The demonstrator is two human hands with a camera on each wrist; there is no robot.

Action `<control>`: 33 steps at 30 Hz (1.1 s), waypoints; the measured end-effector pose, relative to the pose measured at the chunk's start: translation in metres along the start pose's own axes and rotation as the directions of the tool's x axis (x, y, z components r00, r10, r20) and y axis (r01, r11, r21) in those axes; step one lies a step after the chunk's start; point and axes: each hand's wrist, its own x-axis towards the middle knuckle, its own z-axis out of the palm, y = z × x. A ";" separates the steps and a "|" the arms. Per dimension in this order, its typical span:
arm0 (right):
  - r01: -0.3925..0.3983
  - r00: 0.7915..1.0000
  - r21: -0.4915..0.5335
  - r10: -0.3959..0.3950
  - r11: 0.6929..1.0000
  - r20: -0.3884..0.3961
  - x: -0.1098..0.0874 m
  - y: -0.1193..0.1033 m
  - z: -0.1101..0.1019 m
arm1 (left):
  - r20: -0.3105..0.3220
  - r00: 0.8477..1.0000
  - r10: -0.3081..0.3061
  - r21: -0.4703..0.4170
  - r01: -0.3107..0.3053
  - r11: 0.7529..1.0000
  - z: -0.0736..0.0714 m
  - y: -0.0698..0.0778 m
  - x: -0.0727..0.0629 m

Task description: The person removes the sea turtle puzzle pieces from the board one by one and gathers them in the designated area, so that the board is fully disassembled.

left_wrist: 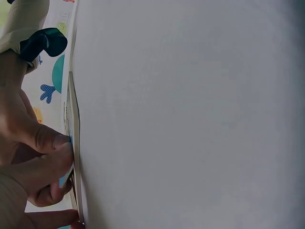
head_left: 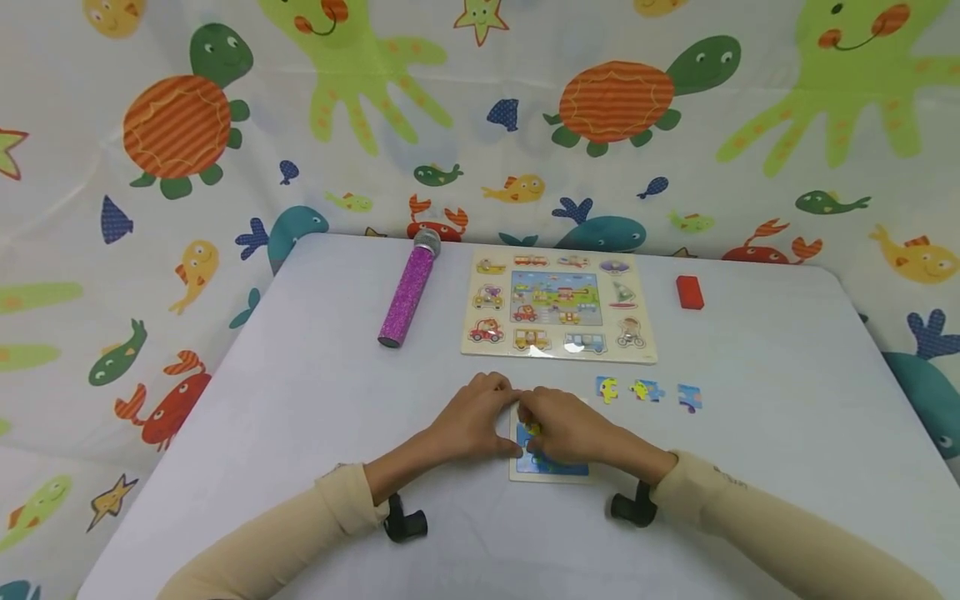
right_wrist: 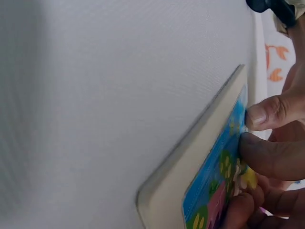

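Note:
A small jigsaw puzzle board [head_left: 547,478] with a pale frame and blue picture lies near the table's front. My left hand [head_left: 471,422] holds it at its left side, thumb at the picture's edge and fingers by the far left corner. Over the board, my right hand [head_left: 567,427] pinches a partly yellow puzzle piece [right_wrist: 249,179], mostly covered by the fingers. Both thumbs nearly meet in the right wrist view. Loose puzzle pieces lie to the right: a yellow-and-blue one [head_left: 607,390], another [head_left: 647,390], and a mainly blue one [head_left: 689,397].
Behind the hands lies a larger wooden picture board [head_left: 558,353] with vehicle shapes. To its left is a pink glittery microphone [head_left: 407,298], to its right a red block [head_left: 690,293]. A patterned sea-animal cloth [head_left: 480,100] hangs beyond the white table [head_left: 315,367].

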 end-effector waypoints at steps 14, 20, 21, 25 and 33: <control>0.031 1.000 0.281 -0.030 0.959 -0.007 -0.003 0.018 -0.006 | -0.004 0.999 0.035 0.000 -0.035 0.999 0.001 -0.002 0.001; -0.021 0.998 0.365 0.041 0.931 -0.046 -0.014 0.025 -0.025 | 0.005 0.999 0.042 -0.004 -0.042 0.999 0.003 -0.002 0.002; -0.024 0.996 0.365 0.053 0.931 -0.069 -0.018 0.028 -0.031 | 0.005 0.999 0.043 -0.004 -0.043 0.999 0.003 -0.002 0.002; -0.064 0.984 0.336 0.116 0.940 -0.136 -0.039 0.050 -0.054 | -0.006 0.999 0.041 0.002 -0.041 0.999 0.003 -0.001 0.002; -0.147 0.981 0.299 0.178 0.943 -0.080 -0.064 0.086 -0.056 | -0.012 1.000 0.015 0.001 -0.015 1.000 0.002 -0.001 0.000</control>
